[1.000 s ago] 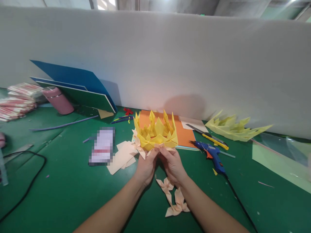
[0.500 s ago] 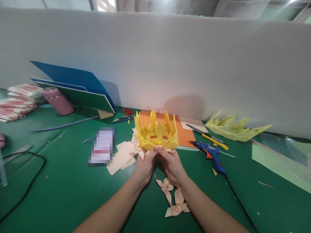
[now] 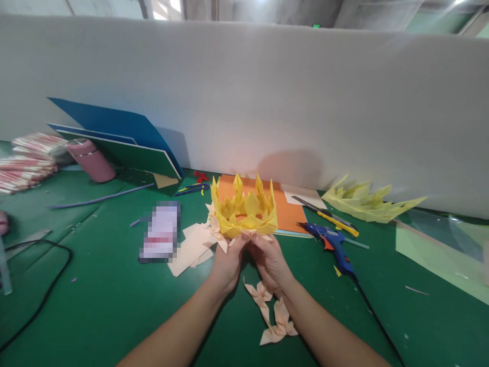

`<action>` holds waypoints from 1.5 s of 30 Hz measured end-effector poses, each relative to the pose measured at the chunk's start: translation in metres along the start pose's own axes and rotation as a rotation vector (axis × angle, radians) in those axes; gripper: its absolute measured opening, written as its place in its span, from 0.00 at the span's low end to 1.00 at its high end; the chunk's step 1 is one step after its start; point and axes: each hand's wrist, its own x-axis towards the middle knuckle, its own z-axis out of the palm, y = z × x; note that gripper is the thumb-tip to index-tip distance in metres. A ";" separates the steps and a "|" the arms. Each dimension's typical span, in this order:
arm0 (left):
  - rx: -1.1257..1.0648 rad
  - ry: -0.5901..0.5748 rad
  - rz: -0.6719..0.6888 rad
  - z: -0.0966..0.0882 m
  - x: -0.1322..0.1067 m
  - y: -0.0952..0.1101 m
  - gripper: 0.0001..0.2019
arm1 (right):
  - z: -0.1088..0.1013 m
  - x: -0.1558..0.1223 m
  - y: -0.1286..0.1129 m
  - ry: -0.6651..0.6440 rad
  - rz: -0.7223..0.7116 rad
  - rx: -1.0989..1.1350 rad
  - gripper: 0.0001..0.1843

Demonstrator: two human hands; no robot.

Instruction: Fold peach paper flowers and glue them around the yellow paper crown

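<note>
A yellow folded paper crown (image 3: 244, 210) is held just above the green table (image 3: 95, 295), in front of me. My left hand (image 3: 227, 262) and my right hand (image 3: 271, 260) pinch its lower front rim together, where a small peach paper piece (image 3: 250, 232) sits between the fingertips. Another peach folded piece (image 3: 216, 229) hangs on the crown's left side. Two peach paper flowers (image 3: 273, 313) lie on the table under my right wrist.
A blue glue gun (image 3: 332, 244) with a black cord and a yellow utility knife (image 3: 328, 214) lie to the right. Orange paper (image 3: 288, 209), peach sheets (image 3: 191, 247), a pale yellow folded strip (image 3: 367, 201), a pink bottle (image 3: 89, 159) and leaning boards (image 3: 122, 140) surround them. A white partition (image 3: 267, 102) backs the table.
The crown has shifted very slightly left and down in my hands. Both hands keep the same pinch on its front rim.
</note>
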 end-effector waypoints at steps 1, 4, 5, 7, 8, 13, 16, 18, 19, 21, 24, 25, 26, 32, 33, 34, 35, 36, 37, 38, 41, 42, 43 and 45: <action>-0.006 0.004 -0.007 0.000 0.000 0.000 0.26 | 0.000 0.000 0.000 0.007 0.006 -0.004 0.14; -0.010 0.010 -0.034 0.001 0.001 0.000 0.24 | 0.001 -0.001 0.001 0.012 0.002 -0.019 0.14; -0.008 0.010 -0.040 0.001 0.001 0.001 0.24 | 0.001 -0.001 0.001 0.010 -0.002 -0.024 0.14; -0.001 0.005 -0.042 0.001 0.002 0.001 0.23 | 0.002 -0.001 0.001 0.014 -0.001 -0.034 0.13; 0.002 0.001 -0.043 0.001 0.002 0.001 0.23 | 0.002 -0.001 0.001 0.024 -0.001 -0.040 0.13; 0.028 0.008 -0.044 -0.001 0.003 0.000 0.22 | 0.005 -0.002 0.001 0.085 -0.033 -0.074 0.13; 0.039 0.011 -0.030 -0.002 0.003 -0.002 0.22 | 0.006 -0.002 0.001 0.095 -0.041 -0.088 0.12; 0.044 0.013 -0.026 -0.002 0.003 -0.003 0.22 | 0.006 -0.002 0.001 0.100 -0.040 -0.091 0.12; 0.044 0.015 -0.024 -0.002 0.003 -0.003 0.22 | 0.007 -0.002 0.001 0.103 -0.042 -0.090 0.12; 0.038 0.022 -0.024 -0.002 0.003 -0.003 0.22 | 0.007 -0.002 0.001 0.109 -0.046 -0.086 0.12; 0.028 0.046 -0.028 -0.001 0.002 -0.002 0.23 | 0.008 -0.002 0.001 0.112 -0.053 -0.083 0.12; 0.027 0.050 -0.031 -0.001 0.002 -0.002 0.23 | 0.008 -0.002 0.002 0.112 -0.055 -0.082 0.11; 0.027 0.053 -0.032 0.000 0.002 -0.002 0.23 | 0.007 -0.002 0.002 0.112 -0.058 -0.081 0.11; 0.016 0.065 -0.028 0.002 0.000 0.000 0.25 | 0.005 -0.002 0.003 0.127 -0.063 -0.079 0.11; 0.013 0.070 -0.028 0.003 -0.001 0.000 0.25 | 0.005 -0.002 0.003 0.125 -0.063 -0.080 0.11; 0.011 0.075 -0.028 0.003 -0.001 0.000 0.25 | 0.005 -0.002 0.003 0.121 -0.064 -0.081 0.11; 0.009 0.080 -0.028 0.003 -0.001 0.000 0.25 | 0.006 -0.002 0.003 0.118 -0.063 -0.081 0.11; 0.009 0.081 -0.027 0.003 -0.001 0.000 0.25 | 0.006 -0.002 0.003 0.115 -0.063 -0.081 0.11; 0.010 0.080 -0.026 0.003 -0.001 0.000 0.24 | 0.007 -0.002 0.003 0.112 -0.062 -0.080 0.11; 0.010 0.079 -0.024 0.003 0.000 0.000 0.23 | 0.007 -0.002 0.003 0.110 -0.061 -0.079 0.11; 0.015 0.085 -0.025 0.001 0.000 -0.001 0.21 | 0.007 -0.003 0.002 0.109 -0.060 -0.081 0.11; 0.016 0.086 -0.026 0.001 0.000 -0.002 0.21 | 0.007 -0.003 0.002 0.109 -0.060 -0.083 0.11; 0.017 0.084 -0.026 0.001 0.000 -0.002 0.21 | 0.007 -0.003 0.003 0.109 -0.061 -0.085 0.11; 0.019 0.078 -0.026 0.001 0.000 -0.002 0.21 | 0.006 -0.002 0.004 0.110 -0.064 -0.088 0.10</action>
